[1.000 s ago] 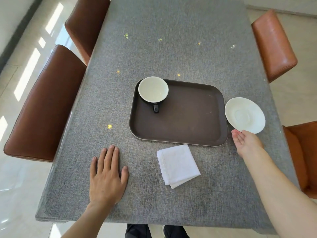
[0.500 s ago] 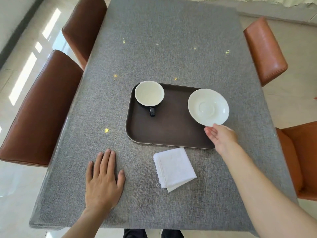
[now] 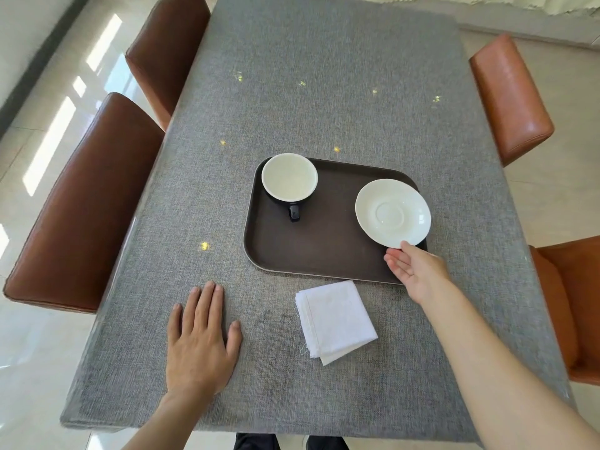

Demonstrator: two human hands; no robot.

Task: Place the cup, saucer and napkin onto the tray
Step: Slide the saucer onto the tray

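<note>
Right hand: the right hand (image 3: 414, 266) pinches the near rim of the round white ceramic saucer (image 3: 393, 213) — thumb on top, fingers curled loosely underneath, palm turned up. Gripping the edge leaves the underside clear, so the saucer can go down flat.

Saucer: over the right end of the dark brown rounded-rectangle plastic tray (image 3: 321, 251), its right rim reaching past the tray's edge. I cannot tell whether it already rests on the tray or hangs just above it; it will likely need to sit further left.

Cup: the black ceramic cup with a white interior (image 3: 289, 178) stands upright in the tray's far left corner, handle pointing toward the person. That placement keeps the right half free for the saucer.

Napkin: the folded white cloth napkin (image 3: 336, 319) lies on the grey fabric-covered table (image 3: 324, 76), just beside the tray's near edge and not on it — this part of the task is not yet done.

Left hand: the left hand (image 3: 201, 342) lies flat, palm down, fingers spread, gripping nothing — probably just bracing the body while the other arm reaches.

Next: let go of the saucer, then the napkin is close by for either hand.
</note>
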